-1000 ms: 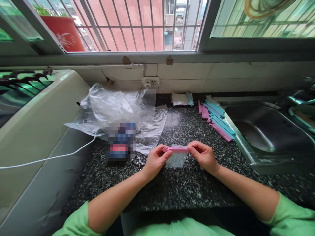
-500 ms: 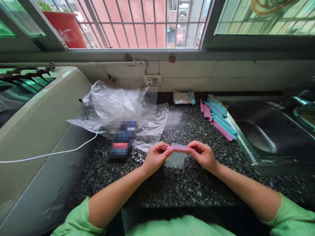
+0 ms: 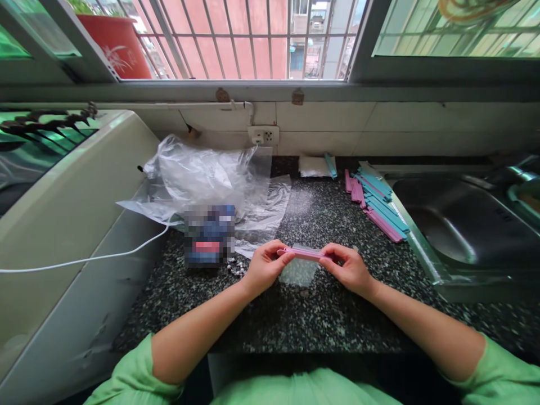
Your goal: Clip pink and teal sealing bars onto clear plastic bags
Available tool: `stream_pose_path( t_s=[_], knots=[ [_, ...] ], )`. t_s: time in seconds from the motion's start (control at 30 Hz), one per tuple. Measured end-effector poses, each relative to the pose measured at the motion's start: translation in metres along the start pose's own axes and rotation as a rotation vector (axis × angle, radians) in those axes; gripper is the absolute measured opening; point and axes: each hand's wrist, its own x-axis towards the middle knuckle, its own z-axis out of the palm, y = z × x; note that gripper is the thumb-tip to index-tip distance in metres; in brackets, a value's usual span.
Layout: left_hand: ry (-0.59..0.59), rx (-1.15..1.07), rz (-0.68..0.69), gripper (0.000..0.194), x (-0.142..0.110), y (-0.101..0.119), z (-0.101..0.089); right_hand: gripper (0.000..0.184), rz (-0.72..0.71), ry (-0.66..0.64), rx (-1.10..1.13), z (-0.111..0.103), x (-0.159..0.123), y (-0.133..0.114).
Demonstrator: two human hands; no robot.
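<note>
The pink clip [image 3: 304, 255] is in the near middle of the scene, above the dark speckled desk [image 3: 287, 323], and a clear plastic piece [image 3: 298, 274] shows at its far and near edges. The left hand [image 3: 268, 265] has its grip narrow, pinching the left end of this clip, while the right hand [image 3: 349, 270] pinches the right end in the same manner. Farther to the left lie silvery beads [image 3: 236, 268], a blurred dark object [image 3: 208, 232] and crumpled plastic bags [image 3: 202, 174]; to the far right, pink and blue clips [image 3: 376, 203] lie beside the sink [image 3: 449, 219].
</note>
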Motion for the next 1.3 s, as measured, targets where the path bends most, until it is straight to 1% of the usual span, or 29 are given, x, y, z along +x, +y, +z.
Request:
stream_pose_path(
  t_s=[0.07, 0.13, 0.23, 0.3, 0.4, 0.5, 0.6, 0.67, 0.73, 0.83, 1.0, 1.17, 1.3],
  knots=[
    [-0.004, -0.012, -0.019, 0.033, 0.000, -0.001, 0.000, 0.023, 0.026, -0.004, 0.013, 0.000, 0.000, 0.000],
    [-0.033, -0.026, -0.044, 0.033, 0.000, -0.002, 0.000, 0.024, 0.047, 0.012, 0.037, -0.001, 0.000, 0.000],
    [-0.145, 0.006, -0.049, 0.033, 0.001, -0.006, 0.000, 0.026, 0.085, 0.085, 0.097, -0.004, 0.001, 0.000],
    [-0.213, 0.113, -0.010, 0.029, 0.001, -0.008, 0.000, 0.027, 0.121, 0.127, 0.144, -0.006, 0.002, 0.000],
    [-0.249, 0.283, 0.062, 0.031, 0.000, -0.009, 0.001, 0.030, 0.165, 0.150, 0.199, -0.008, 0.003, -0.002],
    [-0.295, 0.330, 0.110, 0.034, -0.001, -0.007, 0.001, 0.032, 0.196, 0.174, 0.239, -0.009, 0.004, -0.003],
    [-0.341, 0.334, 0.123, 0.037, -0.001, -0.005, 0.001, 0.033, 0.217, 0.170, 0.265, -0.008, 0.005, -0.003],
    [-0.319, 0.318, 0.101, 0.034, 0.000, -0.003, 0.000, 0.034, 0.217, 0.136, 0.274, -0.007, 0.005, -0.003],
    [-0.240, 0.245, 0.062, 0.028, 0.000, -0.002, 0.000, 0.034, 0.219, 0.092, 0.280, -0.005, 0.006, -0.004],
    [-0.120, 0.077, 0.007, 0.031, 0.002, 0.001, 0.001, 0.035, 0.232, 0.027, 0.283, -0.001, 0.006, -0.005],
    [-0.008, -0.070, -0.060, 0.038, 0.004, -0.001, 0.002, 0.035, 0.238, -0.027, 0.294, 0.005, 0.006, 0.000],
    [0.057, -0.167, -0.133, 0.038, 0.006, -0.008, 0.004, 0.027, 0.222, -0.102, 0.219, 0.012, 0.003, 0.007],
    [0.067, -0.189, -0.133, 0.039, 0.006, -0.008, 0.005, 0.023, 0.177, -0.102, 0.162, 0.014, 0.002, 0.011]
  ],
)
